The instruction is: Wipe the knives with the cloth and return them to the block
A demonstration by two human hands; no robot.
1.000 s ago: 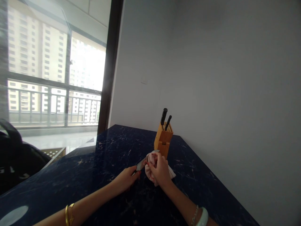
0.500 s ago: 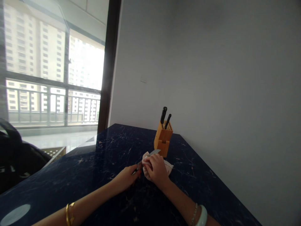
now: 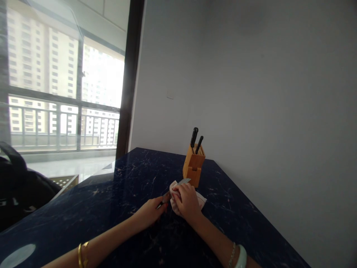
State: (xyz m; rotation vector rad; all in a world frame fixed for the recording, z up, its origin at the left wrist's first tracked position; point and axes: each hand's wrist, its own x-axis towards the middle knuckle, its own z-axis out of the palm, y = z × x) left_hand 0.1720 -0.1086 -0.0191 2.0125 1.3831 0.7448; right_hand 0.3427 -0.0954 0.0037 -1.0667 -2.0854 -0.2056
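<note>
Your left hand [image 3: 153, 211], below the frame's centre, is closed around the handle of a knife [image 3: 184, 181] whose blade slants up to the right. Your right hand [image 3: 187, 201], just right of it, has curled fingers gripping a pale cloth [image 3: 173, 186] against the blade, with the tip showing beyond. Just above, a wooden knife block [image 3: 195, 162] with two black handles [image 3: 194, 137] stands on the dark blue table [image 3: 142, 175]. A black bag [image 3: 22, 190] sits at the left edge.

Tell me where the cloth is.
Below the centre of the head view, the cloth is in the right hand, against the knife held by the left hand, before the knife block.
</note>
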